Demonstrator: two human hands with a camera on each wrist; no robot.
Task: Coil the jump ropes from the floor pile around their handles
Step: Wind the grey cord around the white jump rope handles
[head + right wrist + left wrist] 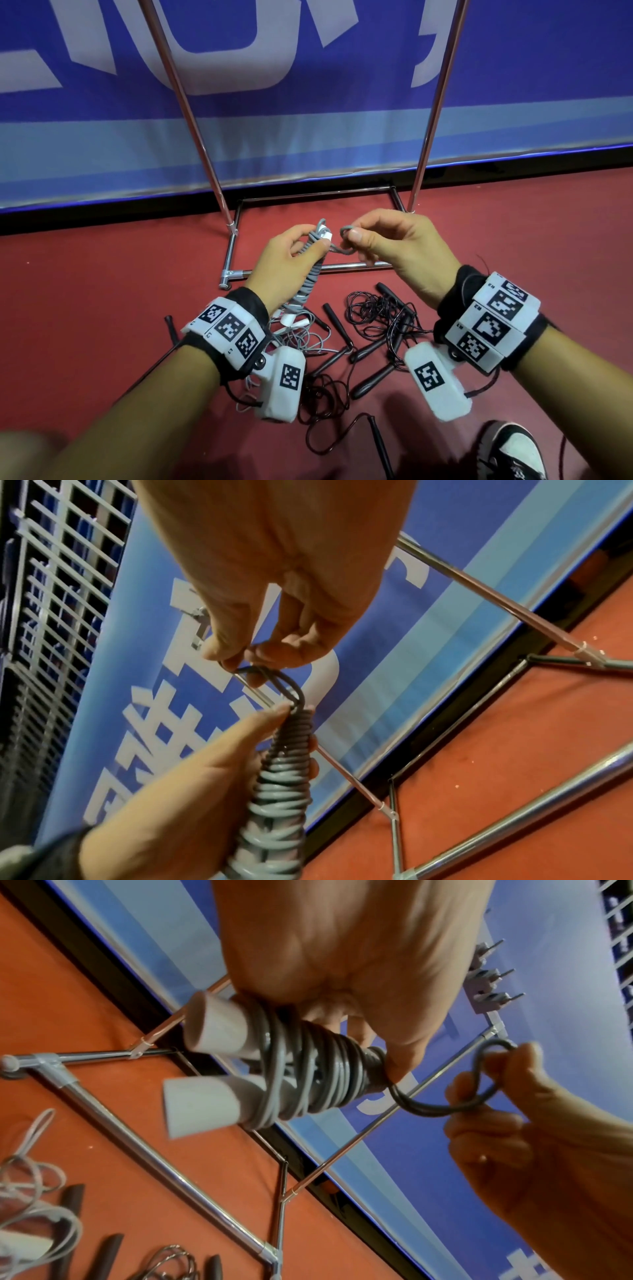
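My left hand (291, 253) grips a grey jump rope bundle (310, 281), its cord coiled tightly round two pale handles (212, 1031) held side by side. My right hand (363, 240) pinches the last short loop of grey cord (346, 233) just right of the bundle's top end. That cord loop (479, 1085) runs from the coil's end to the right fingertips (240, 653). The coiled bundle (274, 799) hangs upright above the red floor, clear of the pile.
Below my wrists a pile of tangled black jump ropes (376, 329) and a loose white rope (298, 332) lies on the red floor (102, 274). A chrome rack frame (308, 267) stands just beyond, against a blue banner (308, 102). My shoe (510, 452) is at lower right.
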